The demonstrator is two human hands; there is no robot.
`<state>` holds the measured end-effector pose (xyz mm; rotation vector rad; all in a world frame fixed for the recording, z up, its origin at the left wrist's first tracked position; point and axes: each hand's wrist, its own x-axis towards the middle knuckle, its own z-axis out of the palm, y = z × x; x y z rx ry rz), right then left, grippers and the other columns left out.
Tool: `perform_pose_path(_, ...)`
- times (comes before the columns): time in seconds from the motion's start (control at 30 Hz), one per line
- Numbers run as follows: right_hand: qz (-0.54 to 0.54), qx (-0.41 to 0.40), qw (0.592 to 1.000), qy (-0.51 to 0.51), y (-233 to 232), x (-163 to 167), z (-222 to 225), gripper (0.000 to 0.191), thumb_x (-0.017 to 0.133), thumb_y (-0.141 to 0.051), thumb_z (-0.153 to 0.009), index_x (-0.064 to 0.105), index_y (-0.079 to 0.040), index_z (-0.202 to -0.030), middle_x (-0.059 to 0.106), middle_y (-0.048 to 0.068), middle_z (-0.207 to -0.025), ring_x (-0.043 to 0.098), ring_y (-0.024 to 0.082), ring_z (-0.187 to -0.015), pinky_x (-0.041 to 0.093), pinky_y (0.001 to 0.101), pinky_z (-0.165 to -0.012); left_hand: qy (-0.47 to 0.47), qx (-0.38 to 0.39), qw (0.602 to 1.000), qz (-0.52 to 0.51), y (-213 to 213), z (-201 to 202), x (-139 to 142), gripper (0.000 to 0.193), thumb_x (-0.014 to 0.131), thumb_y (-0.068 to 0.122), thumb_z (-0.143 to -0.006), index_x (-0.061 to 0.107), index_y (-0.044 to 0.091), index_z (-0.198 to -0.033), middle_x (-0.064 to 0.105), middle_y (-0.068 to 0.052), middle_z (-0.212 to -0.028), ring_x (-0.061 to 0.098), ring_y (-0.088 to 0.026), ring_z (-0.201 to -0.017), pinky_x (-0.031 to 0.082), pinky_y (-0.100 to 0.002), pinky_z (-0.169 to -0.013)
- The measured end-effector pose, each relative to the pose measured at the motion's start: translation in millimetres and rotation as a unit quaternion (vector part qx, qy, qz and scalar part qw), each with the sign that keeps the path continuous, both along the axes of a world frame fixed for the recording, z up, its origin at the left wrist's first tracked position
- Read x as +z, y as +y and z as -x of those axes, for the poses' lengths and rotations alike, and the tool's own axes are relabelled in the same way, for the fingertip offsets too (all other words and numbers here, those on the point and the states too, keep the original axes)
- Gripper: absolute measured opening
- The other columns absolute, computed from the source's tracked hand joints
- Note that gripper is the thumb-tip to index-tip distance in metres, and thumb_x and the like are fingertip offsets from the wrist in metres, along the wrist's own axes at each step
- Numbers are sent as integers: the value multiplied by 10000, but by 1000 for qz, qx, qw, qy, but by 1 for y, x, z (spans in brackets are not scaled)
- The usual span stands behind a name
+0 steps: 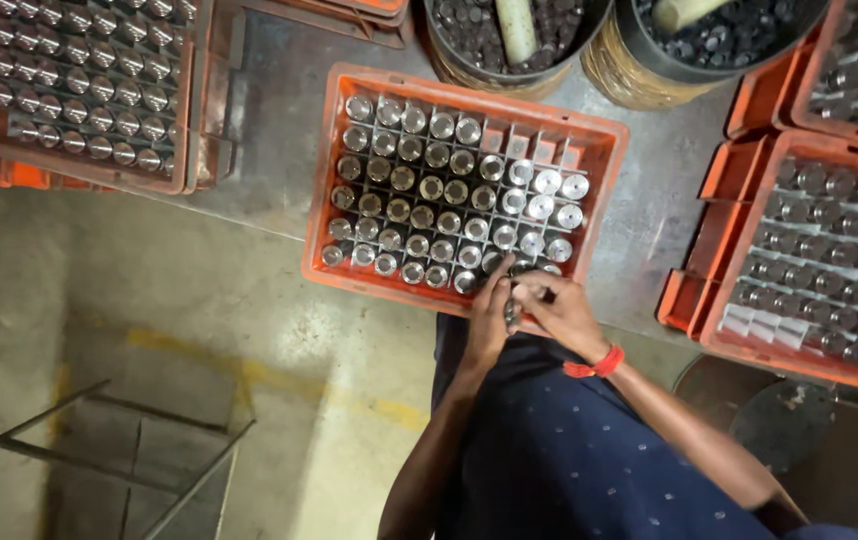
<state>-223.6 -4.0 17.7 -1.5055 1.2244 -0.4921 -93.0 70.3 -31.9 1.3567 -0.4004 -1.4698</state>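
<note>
An orange plastic crate [321,180] with a grid of cells stands on the metal table, nearly full of upright metal cylinders [429,190]. Both hands meet at its near edge. My left hand [490,315] and my right hand [561,312] close together around a small metal cylinder [512,312] just over the crate's near right corner. A red band [595,366] circles my right wrist. The held piece is mostly hidden by my fingers.
More orange crates of metal cylinders stand at the far left [79,90] and the right [819,260]. Two round bins [519,40] of dark parts sit beyond the middle crate. A metal frame [129,450] lies on the concrete floor at lower left.
</note>
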Motion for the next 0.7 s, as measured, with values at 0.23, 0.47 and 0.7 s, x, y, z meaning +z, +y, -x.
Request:
perform_pose_path(0.23, -59, 38, 997, 10, 0, 7, -5, 183, 751, -189, -889, 789, -84, -1035, 777, 46, -836, 689, 103, -705, 550, 295, -643, 99, -7, 994, -37, 9, 2, -25, 537, 411, 440, -1107, 497, 145, -1547, 450, 55, -714, 375, -30, -520, 302, -197, -444)
perform_pose_path(0.47, 14, 94, 992, 77, -9, 22, -9, 152, 754, -212, -916, 765, -73, -976, 728, 119, -765, 665, 238, -634, 516, 382, -632, -71, -28, 997, 9, 0, -8, -54, 468, 418, 443, -1140, 475, 61, -1404, 583, -26, -900, 506, -84, -660, 404, -240, -543)
perform_pose_path(0.7, 53, -54, 997, -8, -1, 13, -33, 249, 777, -179, -855, 725, -76, -1076, 740, 115, -846, 683, 247, -744, 549, 345, -691, -29, -137, 986, -90, -44, -47, -22, 387, 444, 457, -1053, 508, 106, -1202, 557, -31, -748, 521, -93, -534, 406, -238, -411)
